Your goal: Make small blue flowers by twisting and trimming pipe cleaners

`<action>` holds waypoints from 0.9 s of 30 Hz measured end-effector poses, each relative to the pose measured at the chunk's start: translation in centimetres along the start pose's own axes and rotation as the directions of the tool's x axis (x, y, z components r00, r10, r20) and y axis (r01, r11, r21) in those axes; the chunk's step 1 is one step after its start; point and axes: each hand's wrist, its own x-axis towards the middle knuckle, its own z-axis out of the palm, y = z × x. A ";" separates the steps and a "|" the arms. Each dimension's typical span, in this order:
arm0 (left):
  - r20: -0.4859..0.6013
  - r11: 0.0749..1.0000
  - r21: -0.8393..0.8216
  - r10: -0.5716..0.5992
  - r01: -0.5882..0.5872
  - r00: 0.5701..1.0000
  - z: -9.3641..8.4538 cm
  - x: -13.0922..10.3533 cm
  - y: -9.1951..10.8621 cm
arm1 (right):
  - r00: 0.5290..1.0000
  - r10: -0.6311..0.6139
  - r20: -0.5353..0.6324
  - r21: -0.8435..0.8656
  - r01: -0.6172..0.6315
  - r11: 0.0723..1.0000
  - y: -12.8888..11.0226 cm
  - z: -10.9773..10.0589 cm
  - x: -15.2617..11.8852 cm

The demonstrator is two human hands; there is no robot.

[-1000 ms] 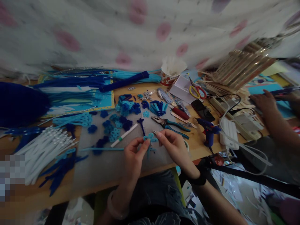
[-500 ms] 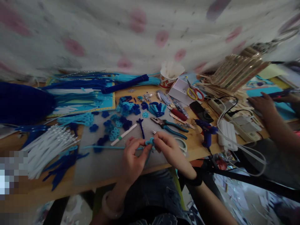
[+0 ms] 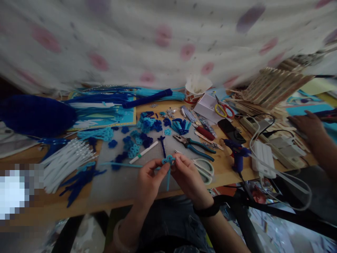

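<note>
Between my two hands is a light blue looped pipe cleaner (image 3: 168, 160), with a straight tail hanging below it and another stretching left over the grey mat (image 3: 110, 191). My left hand (image 3: 152, 175) pinches the loops from the left. Fingers of my right hand (image 3: 185, 172) are closed on the right side of the loops. Just beyond my fingers lies a dark blue twisted piece (image 3: 163, 146). A white marker (image 3: 143, 152) rests left of it, near blue fluffy flowers (image 3: 133, 150). White-handled scissors (image 3: 206, 168) lie beside my right hand.
Pliers (image 3: 195, 146), a red-handled tool (image 3: 205, 133), a glue gun (image 3: 235, 153) and a power strip (image 3: 276, 144) are to the right. White stems (image 3: 68, 161) lie left. A paper cup (image 3: 196, 91) stands at the back. Another person's hand (image 3: 310, 124) is at far right.
The view has shifted, so the table items appear further right. My right hand has turned and lowered beside the loops, which now face the camera more openly, and the scissors show more.
</note>
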 end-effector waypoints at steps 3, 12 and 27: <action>0.035 1.000 -0.005 0.008 -0.008 0.999 0.1 -0.1 0.2 | 0.999 0.030 -0.018 0.100 -0.028 0.995 0.1 0.4 -0.1; 0.034 0.999 -0.011 0.051 -0.050 0.998 0.4 -0.3 -0.2 | 0.991 0.125 -0.037 0.229 -0.114 0.967 -1.2 0.6 -1.3; -0.141 0.977 -0.200 0.041 -0.070 0.989 -1.4 -0.6 -1.0 | 0.993 -0.098 0.058 -0.180 0.107 0.978 1.4 1.9 -1.9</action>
